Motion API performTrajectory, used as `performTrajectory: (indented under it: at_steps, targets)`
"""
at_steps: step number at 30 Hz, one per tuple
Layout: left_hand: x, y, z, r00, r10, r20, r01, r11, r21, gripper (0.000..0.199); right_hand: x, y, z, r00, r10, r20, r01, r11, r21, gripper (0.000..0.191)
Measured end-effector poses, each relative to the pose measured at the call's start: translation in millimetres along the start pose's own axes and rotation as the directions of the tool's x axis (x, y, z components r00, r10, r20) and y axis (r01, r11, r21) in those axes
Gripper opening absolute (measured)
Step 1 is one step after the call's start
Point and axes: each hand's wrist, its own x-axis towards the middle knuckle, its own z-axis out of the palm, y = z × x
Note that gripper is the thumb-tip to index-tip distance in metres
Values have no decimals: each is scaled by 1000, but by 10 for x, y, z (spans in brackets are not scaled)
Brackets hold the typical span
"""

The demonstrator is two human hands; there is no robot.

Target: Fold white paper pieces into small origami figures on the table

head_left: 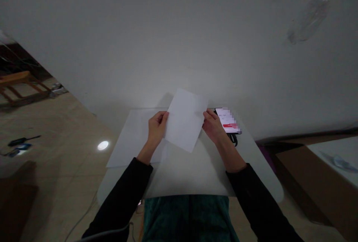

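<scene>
A blank white sheet of paper (pixel 186 119) is held up over the table, tilted with its top leaning to the right. My left hand (pixel 157 126) pinches its left edge between thumb and fingers. On the opposite edge, my right hand (pixel 212 124) grips the sheet in the same way. More white paper (pixel 131 134) lies flat on the left part of the table, partly behind my left hand and forearm. Just beyond my right hand lies a phone (pixel 228 120) with its screen lit and partly pixelated.
The white table (pixel 190 178) stands against a grey wall (pixel 179 40). A black cable (pixel 233 138) sticks out under the phone. Cardboard (pixel 316 175) is at the right, and a wooden stool (pixel 22 79) stands on the floor far left.
</scene>
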Motion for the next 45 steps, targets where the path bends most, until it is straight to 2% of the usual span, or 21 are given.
performTrajectory:
  at_steps: [5,11,15,17,19,21,23,24,26,28,30,33,37,41,45]
  targets:
    - [1,18,6,1000,-3,-6,2,999,-36,27,4,-20,-12,1000,-1,21,1,1000,16,35]
    - [9,-21,15,999,-32,31,33,998,-59,29,-20,71,3,998,60,19,-60,998,-4,51]
    - [1,-73,47,992,-58,109,67,994,-83,30,-69,126,98,983,176,52,-172,983,-71,43]
    - [-6,-86,68,989,-51,140,62,995,-77,30,-95,127,155,984,174,36,-169,978,-123,38]
    - [-8,-92,88,989,-21,148,31,997,-67,31,-123,99,203,997,82,-7,-82,981,-178,35]
    - [-4,-93,104,990,-20,142,36,993,-111,34,-159,33,241,997,-71,-5,67,964,-258,30]
    - [3,-84,109,978,-127,166,166,956,-242,42,-205,-63,272,969,-226,97,245,908,-340,19]
    - [7,-72,104,955,-208,212,269,907,-325,45,-229,-114,287,938,-304,165,344,867,-361,14]
    - [12,-25,75,881,-325,343,460,756,-466,50,-275,-207,315,882,-369,293,460,809,-365,10]
    - [12,49,22,830,-350,434,552,629,-547,53,-310,-269,337,851,-385,357,507,780,-368,9]
    - [8,128,-42,813,-346,469,578,578,-576,54,-334,-297,354,842,-397,365,523,769,-368,9]
    - [13,198,-116,800,-356,483,595,576,-560,58,-358,-299,372,837,-421,350,535,765,-359,9]
    - [69,166,-137,800,-357,482,591,602,-537,70,-388,-287,397,845,-442,301,533,748,-396,6]
    - [142,114,-152,821,-307,481,539,695,-476,72,-433,-312,399,855,-458,244,519,744,-422,7]
    - [204,115,-231,817,-297,494,514,764,-390,70,-498,-358,322,844,-442,303,536,689,-489,7]
